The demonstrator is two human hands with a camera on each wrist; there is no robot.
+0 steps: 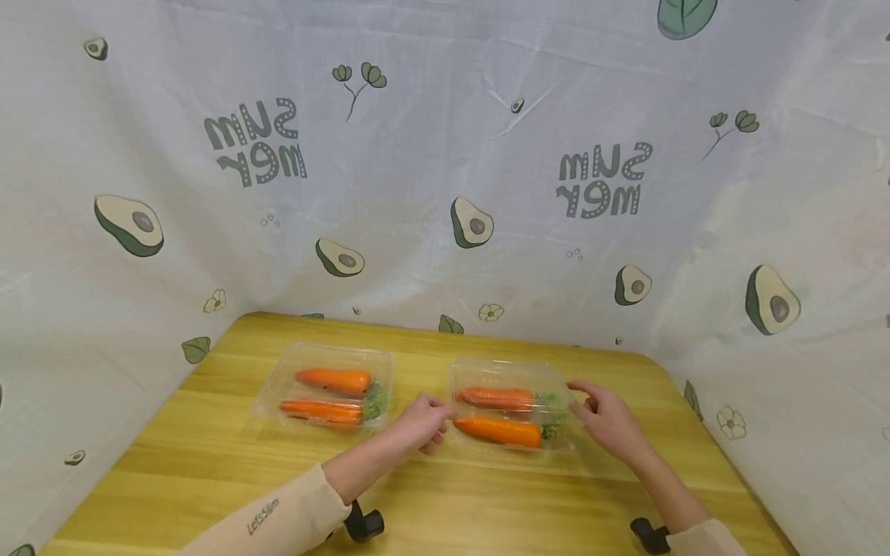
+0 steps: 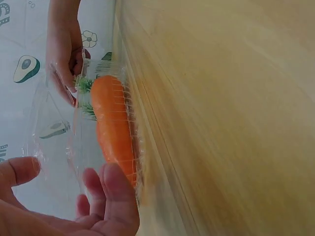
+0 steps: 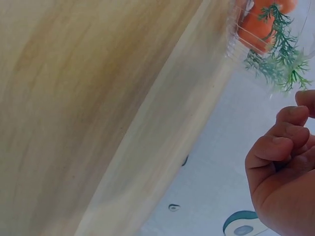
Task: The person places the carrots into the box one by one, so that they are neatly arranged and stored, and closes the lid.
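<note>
A clear plastic container [image 1: 501,369] holds two carrots with green tops: an orange carrot [image 1: 497,431] at its front and a redder carrot [image 1: 496,398] behind. My left hand [image 1: 420,423] is at the container's left edge, index finger reaching its side. In the left wrist view, the thumb stands apart from the fingers, by the clear lid [image 2: 49,147], which rises at an angle from the tray. My right hand [image 1: 606,421] holds the container's right edge between thumb and index finger, beside the leafy tops [image 3: 280,49]; its other fingers are curled. The exact fingertip contact is partly hidden.
A second clear container [image 1: 334,352] stands to the left, with two more carrots [image 1: 334,379] in it. Both rest on a yellow wooden table [image 1: 445,502]. A white avocado-print curtain [image 1: 431,154] hangs round the back and sides.
</note>
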